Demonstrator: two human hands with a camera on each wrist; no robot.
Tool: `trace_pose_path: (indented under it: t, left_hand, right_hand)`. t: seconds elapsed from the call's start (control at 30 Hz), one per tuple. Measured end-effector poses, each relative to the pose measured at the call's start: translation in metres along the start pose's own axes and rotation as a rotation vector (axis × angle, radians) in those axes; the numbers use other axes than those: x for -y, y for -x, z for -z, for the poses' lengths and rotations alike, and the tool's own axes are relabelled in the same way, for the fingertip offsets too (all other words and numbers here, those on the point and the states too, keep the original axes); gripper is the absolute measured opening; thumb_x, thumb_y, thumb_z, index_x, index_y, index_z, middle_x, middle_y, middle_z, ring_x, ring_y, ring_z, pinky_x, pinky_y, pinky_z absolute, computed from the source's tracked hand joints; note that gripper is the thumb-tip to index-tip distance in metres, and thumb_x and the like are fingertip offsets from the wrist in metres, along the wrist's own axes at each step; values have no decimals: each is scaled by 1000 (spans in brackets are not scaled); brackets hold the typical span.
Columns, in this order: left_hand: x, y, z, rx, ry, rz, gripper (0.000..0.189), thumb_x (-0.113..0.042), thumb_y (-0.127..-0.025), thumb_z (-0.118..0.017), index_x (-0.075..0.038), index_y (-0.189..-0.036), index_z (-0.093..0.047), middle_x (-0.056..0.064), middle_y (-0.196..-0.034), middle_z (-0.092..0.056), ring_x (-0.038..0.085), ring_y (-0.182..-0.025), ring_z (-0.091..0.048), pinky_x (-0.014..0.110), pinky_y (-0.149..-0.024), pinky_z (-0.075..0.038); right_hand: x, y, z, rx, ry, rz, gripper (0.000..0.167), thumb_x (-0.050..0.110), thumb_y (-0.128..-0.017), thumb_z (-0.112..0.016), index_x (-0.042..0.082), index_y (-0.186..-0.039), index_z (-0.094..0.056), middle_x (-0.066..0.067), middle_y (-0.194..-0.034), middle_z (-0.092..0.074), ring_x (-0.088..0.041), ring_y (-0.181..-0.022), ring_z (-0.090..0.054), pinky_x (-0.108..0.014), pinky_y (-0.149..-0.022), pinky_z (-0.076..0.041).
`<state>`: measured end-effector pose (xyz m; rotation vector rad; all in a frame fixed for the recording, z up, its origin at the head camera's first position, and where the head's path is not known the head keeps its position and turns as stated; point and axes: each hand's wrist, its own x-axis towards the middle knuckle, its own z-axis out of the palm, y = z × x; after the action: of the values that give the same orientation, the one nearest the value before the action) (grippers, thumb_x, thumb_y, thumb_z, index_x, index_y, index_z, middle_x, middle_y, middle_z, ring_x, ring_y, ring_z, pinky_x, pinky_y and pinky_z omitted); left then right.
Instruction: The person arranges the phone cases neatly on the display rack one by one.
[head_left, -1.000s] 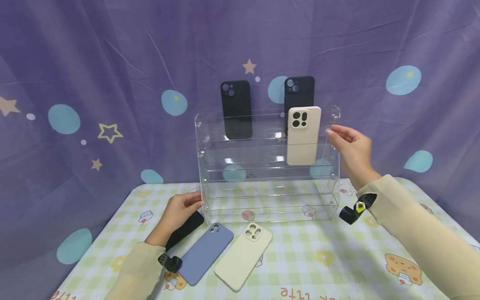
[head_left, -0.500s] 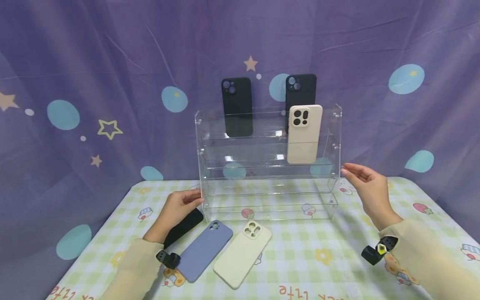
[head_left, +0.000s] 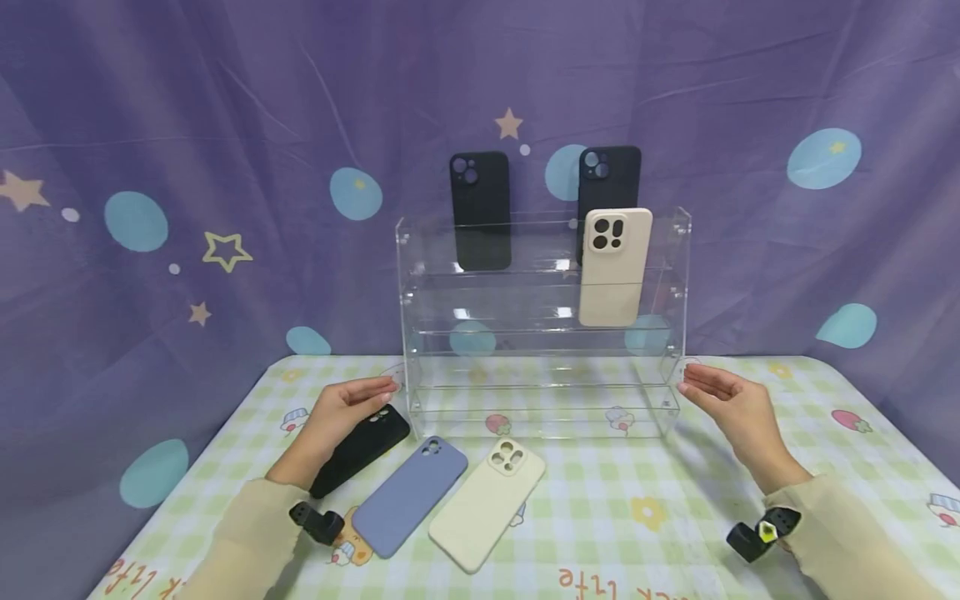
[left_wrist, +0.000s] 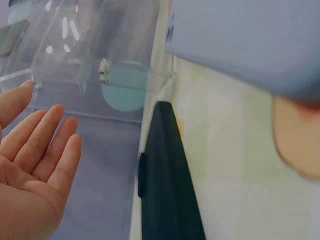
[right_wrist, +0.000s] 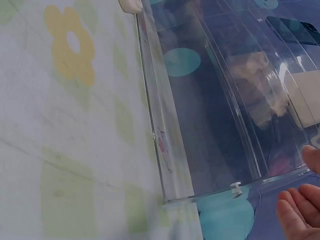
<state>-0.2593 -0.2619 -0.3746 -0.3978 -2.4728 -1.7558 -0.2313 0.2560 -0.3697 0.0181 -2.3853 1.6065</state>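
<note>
A clear acrylic tiered rack (head_left: 543,358) stands at the middle of the table. Its top tier bears a black phone case (head_left: 480,237) on the left and a dark phone case (head_left: 609,179) on the right. One tier lower, a pale pink phone case (head_left: 611,283) covers part of the dark one. My left hand (head_left: 337,421) is just off the rack's left side, fingers extended, above a black phone case (head_left: 360,454) lying on the table. By the lower right side is my right hand (head_left: 738,417), holding nothing; whether its fingertips touch the rack I cannot tell.
A blue-grey phone case (head_left: 411,497) and a cream phone case (head_left: 486,508) lie slanted on the checked tablecloth (head_left: 600,533) before the rack. A purple patterned curtain (head_left: 247,125) hangs behind the table.
My right hand has come down from beside the pale pink case to the rack's lower right side. My left hand has drawn away leftward from the rack's left side.
</note>
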Motion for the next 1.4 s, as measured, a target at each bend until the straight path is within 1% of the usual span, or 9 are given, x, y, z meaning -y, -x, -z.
trace_pose_path:
  t: [0.13,0.2,0.33,0.43,0.53,0.67,0.93,1.17,1.4]
  left_hand:
    - [7,2,6,1,58,64,47,-15,-91,-64,10,-128,-52,8,-117,-66,-1,-100,-62,14,-86,-47]
    - [8,3,8,13,82,102,49,-15,-91,-63,9,-131,-49,10,-122,-63,0,-103,-60,13,-87,-45]
    - [7,5,6,26,112,166,55,-11,-91,-63,9,-137,-41,17,-133,-53,4,-109,-57,18,-90,-45]
    - [8,5,4,9,122,216,60,-7,-89,-63,8,-140,-36,21,-139,-46,18,-122,-49,31,-102,-39]
    - [10,4,2,-7,117,245,65,-6,-87,-64,7,-142,-32,26,-142,-39,35,-133,-34,42,-110,-26]
    - [14,4,1,0,101,234,66,-5,-87,-64,7,-142,-32,27,-142,-38,39,-133,-32,43,-109,-27]
    - [26,1,5,13,41,225,65,-6,-86,-66,4,-142,-35,24,-143,-40,37,-133,-35,23,-93,-40]
    - [31,1,5,20,-111,225,61,-7,-85,-68,5,-139,-41,24,-140,-44,38,-130,-39,46,-104,-37]
    - [35,1,3,62,-178,186,61,-4,-82,-70,11,-135,-43,28,-137,-45,42,-127,-41,50,-103,-36]
  right_hand:
    - [-5,2,-3,21,-11,-50,63,34,-85,-71,-6,-130,-52,27,-95,-63,16,-85,-57,-7,-73,-47]
    - [-6,3,-4,29,-4,-64,64,35,-84,-71,-5,-131,-52,25,-96,-63,16,-85,-57,-7,-74,-47]
    - [-6,3,-7,36,28,-79,64,36,-85,-70,-4,-131,-52,9,-107,-67,16,-85,-56,-7,-73,-47]
    - [-6,1,-11,32,30,-76,62,35,-85,-70,-4,-130,-53,1,-112,-67,16,-84,-56,-7,-74,-47]
    - [-7,1,-13,20,30,-75,62,36,-85,-70,-4,-129,-54,-1,-112,-66,16,-84,-55,-7,-74,-47]
    - [-10,1,-14,4,71,-78,61,40,-86,-68,-1,-129,-55,-11,-118,-63,18,-83,-53,-5,-73,-46]
    - [-12,4,-13,-17,108,-86,60,45,-86,-66,4,-129,-58,-16,-123,-59,20,-84,-50,-5,-72,-44]
    - [-11,4,-13,-12,80,-86,60,45,-86,-66,2,-128,-58,-13,-123,-59,19,-85,-52,-5,-73,-45]
    - [-12,5,-14,-18,79,-84,58,41,-86,-67,0,-125,-59,-15,-125,-55,21,-86,-49,-4,-74,-44]
